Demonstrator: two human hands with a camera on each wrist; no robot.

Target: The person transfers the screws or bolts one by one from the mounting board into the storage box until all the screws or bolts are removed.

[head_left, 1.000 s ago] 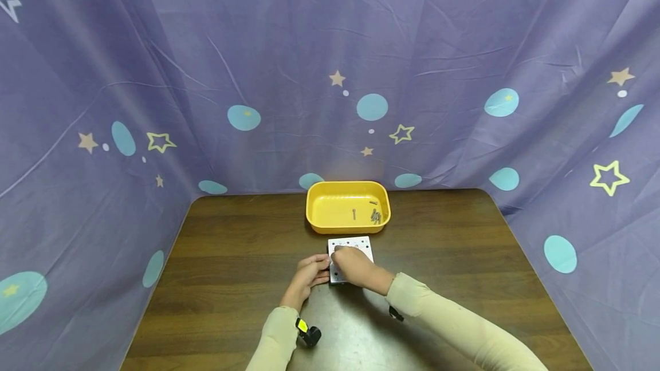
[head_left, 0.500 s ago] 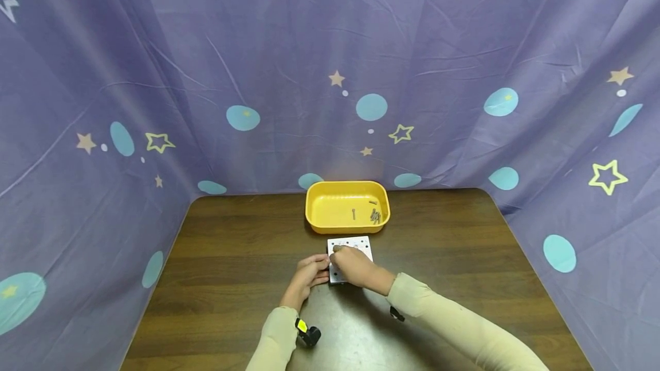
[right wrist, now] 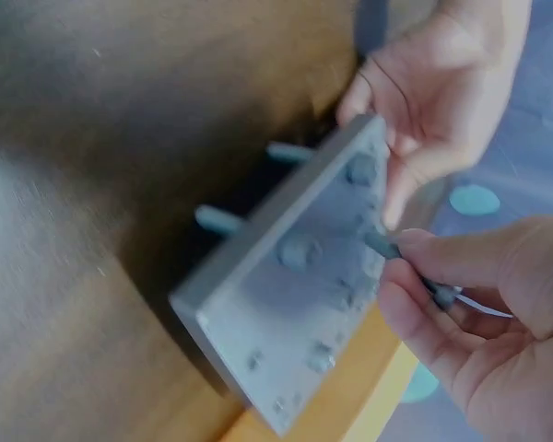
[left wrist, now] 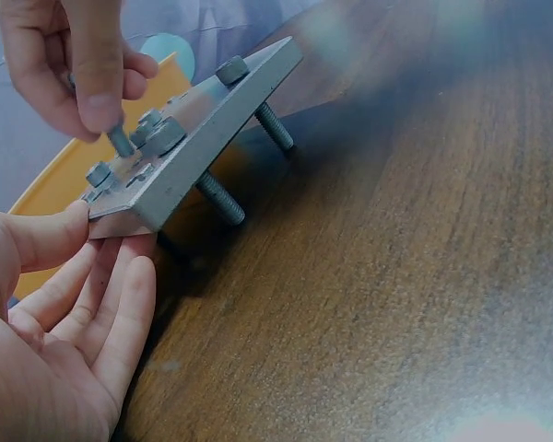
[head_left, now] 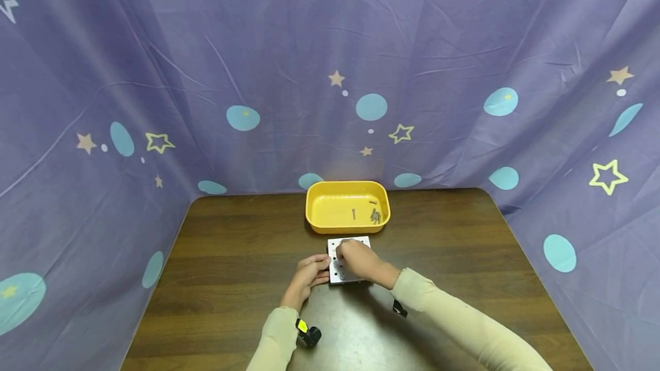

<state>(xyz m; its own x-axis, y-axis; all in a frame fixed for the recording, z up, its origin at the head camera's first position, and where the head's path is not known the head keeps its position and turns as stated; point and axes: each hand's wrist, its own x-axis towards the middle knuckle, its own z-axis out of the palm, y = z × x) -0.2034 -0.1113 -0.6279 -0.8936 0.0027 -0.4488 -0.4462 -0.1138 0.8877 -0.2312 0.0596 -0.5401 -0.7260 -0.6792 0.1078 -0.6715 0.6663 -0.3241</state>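
A metal plate (head_left: 337, 272) with holes stands raised off the table on the shanks of bolts set through it. In the left wrist view, bolt heads sit on its top and threaded shanks (left wrist: 221, 198) stick out below. My left hand (head_left: 309, 273) grips the plate's left edge, thumb on top and fingers underneath. Over the plate, my right hand (head_left: 359, 259) pinches a bolt (right wrist: 381, 245) between thumb and fingers. The bolt's lower end (left wrist: 121, 142) is close to the plate among the other bolt heads; whether it is in a hole I cannot tell.
A yellow tray (head_left: 330, 229) stands just behind the plate, with several loose bolts (head_left: 376, 216) mostly at its right side. The brown wooden table (head_left: 237, 256) extends to both sides. A purple patterned curtain (head_left: 289, 153) closes off the back and sides.
My right hand has shifted slightly away and to the right over the plate, uncovering more of its near part. The left hand stays at the plate's edge.
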